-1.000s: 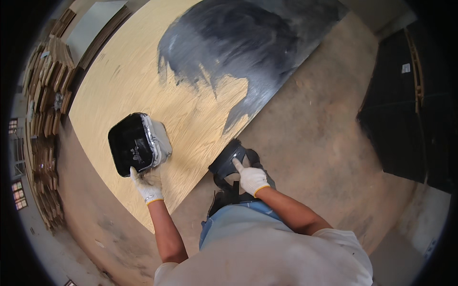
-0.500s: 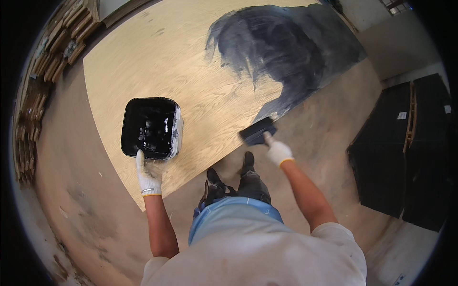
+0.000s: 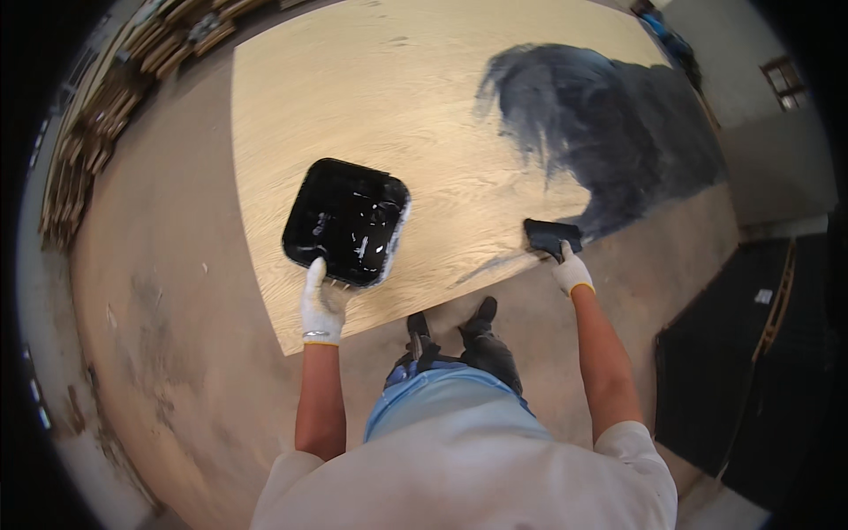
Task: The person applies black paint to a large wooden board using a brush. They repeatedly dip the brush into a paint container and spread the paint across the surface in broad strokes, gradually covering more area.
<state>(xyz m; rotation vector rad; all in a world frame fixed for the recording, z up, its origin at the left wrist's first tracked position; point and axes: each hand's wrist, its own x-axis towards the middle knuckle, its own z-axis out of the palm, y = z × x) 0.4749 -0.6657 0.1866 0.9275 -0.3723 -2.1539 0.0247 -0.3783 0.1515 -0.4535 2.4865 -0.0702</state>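
Note:
My left hand (image 3: pixel 323 305), in a white knit glove, grips a squarish tub (image 3: pixel 349 221) by its near rim, thumb over the edge. Its inside is coated in wet, shiny black, and white shows along its right outer side. Gloved too, my right hand (image 3: pixel 572 272) is closed on a wide, flat black spreader (image 3: pixel 553 237) near the board's front edge. The spreader sits at the lower end of a dark smeared coating (image 3: pixel 609 132). Under both hands lies a large pale wood-grain board (image 3: pixel 424 115); a thin dark streak runs along its front edge.
Stacked wooden boards (image 3: pixel 97 132) line the far left. Black panels (image 3: pixel 738 353) lie on the right, with a wooden strip (image 3: pixel 777 300) across them. My shoes (image 3: pixel 481 314) stand on the brown floor (image 3: pixel 168 309) close to the board's front edge. A grey wall (image 3: pixel 777 168) rises at the far right.
My right hand has moved the spreader right along the board's front edge, and a thin dark streak now shows to its left. The view has shifted; the tub stays in my left hand.

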